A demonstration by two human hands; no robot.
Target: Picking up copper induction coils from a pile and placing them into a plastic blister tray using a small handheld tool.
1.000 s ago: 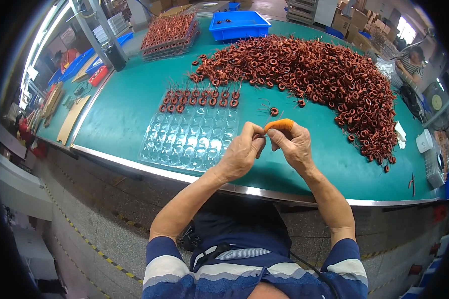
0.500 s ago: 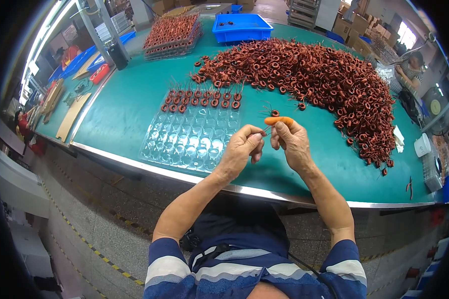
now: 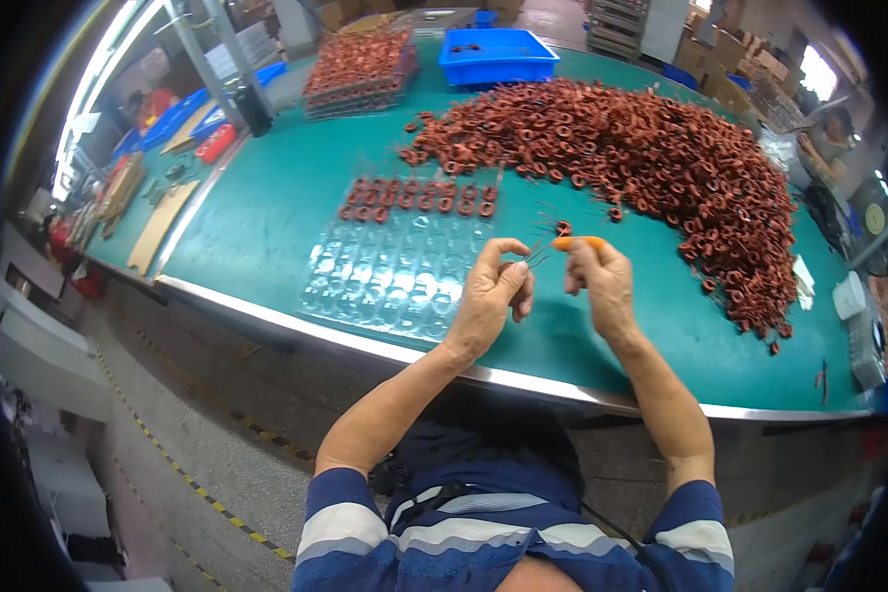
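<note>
Green bench (image 3: 266,212) with coil heap (image 3: 651,158), clear tray (image 3: 395,266)

1. Landmark: the blister tray (image 3: 405,271) lies on the table (image 3: 266,212), close to its near edge.
2. Rows of coils (image 3: 419,197) sit in the tray's far compartments.
3. The left hand (image 3: 488,296) hovers over the tray's near right corner; the right hand (image 3: 602,286) is just right of the tray.
4. A single coil (image 3: 562,229) with wire leads sits between the two hands, right of the tray.
5. The heap of loose coils (image 3: 661,168) spreads behind and to the right of the tray.
6. A stack of filled trays (image 3: 357,64) stands well behind the tray; a bin (image 3: 498,54) stands behind it, further right.
</note>
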